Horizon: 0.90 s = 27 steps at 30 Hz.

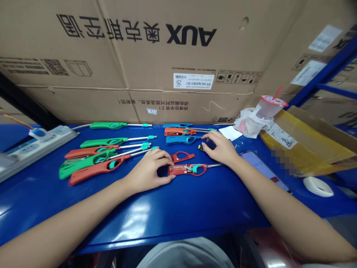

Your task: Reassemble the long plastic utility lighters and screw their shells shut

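Note:
On the blue table [178, 208] lies an opened red lighter body [187, 169] with its inner parts showing. A loose red shell half [181, 156] lies just behind it. My left hand [149, 170] rests beside the body's left end, fingers curled, thumb and fingertips touching the red parts. My right hand [220, 149] lies palm down to the right, its fingers spread and reaching to a small yellow and black part [200, 147].
Several green and red long-nosed lighters [92, 163] lie at the left. Blue, red and green ones [181, 134] lie at the back. A power strip [33, 145], a phone [263, 169], a plastic cup [269, 106] and cardboard boxes [156, 56] surround the table.

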Available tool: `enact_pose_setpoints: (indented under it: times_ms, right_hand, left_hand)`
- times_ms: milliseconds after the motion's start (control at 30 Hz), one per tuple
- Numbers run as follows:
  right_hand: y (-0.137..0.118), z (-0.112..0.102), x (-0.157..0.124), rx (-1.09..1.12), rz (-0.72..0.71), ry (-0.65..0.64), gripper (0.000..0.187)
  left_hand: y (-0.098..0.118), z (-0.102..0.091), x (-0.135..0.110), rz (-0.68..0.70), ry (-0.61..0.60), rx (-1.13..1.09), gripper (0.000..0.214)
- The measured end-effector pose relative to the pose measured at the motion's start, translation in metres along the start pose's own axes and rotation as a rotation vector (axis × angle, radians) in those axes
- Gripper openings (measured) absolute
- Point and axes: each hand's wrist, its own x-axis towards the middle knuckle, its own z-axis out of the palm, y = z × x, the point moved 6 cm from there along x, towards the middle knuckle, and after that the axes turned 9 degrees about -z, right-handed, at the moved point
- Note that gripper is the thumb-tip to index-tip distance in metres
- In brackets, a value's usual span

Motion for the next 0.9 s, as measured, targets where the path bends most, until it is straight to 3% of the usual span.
enact_pose_setpoints:
  times_ms: [200,333,433,600,767,833,900]
  right_hand:
    - [0.002,-0.001,-0.002,0.081,-0.060,-0.208,0.024]
    - [-0.003,-0.002,-0.006,0.105,-0.087,-0.320,0.022]
    - [-0.004,-0.001,-0.005,0.065,-0.076,-0.283,0.020]
    - [-0.002,0.010,0.002,0.012,-0.051,-0.167,0.022]
    - [-0.010,0.004,0.002,-0.005,-0.036,-0.043,0.022]
    - [-0.023,-0.004,0.001,0.025,-0.068,-0.006,0.018]
    - [-0.043,-0.006,-0.003,0.125,-0.172,-0.082,0.010]
  left_hand:
    - [0.006,-0.015,-0.002,-0.031,-0.076,0.148,0.025]
    - [0.000,-0.029,-0.004,-0.058,-0.170,0.196,0.038]
    - [-0.014,-0.036,-0.003,-0.099,-0.159,0.235,0.043]
    - [-0.030,-0.021,0.001,-0.103,-0.185,0.088,0.036]
    - [-0.019,-0.020,0.004,-0.089,0.035,-0.034,0.036]
    - [-0.008,-0.018,0.001,-0.052,0.030,-0.028,0.032]
    - [0.003,-0.013,-0.002,0.028,-0.032,0.001,0.033]
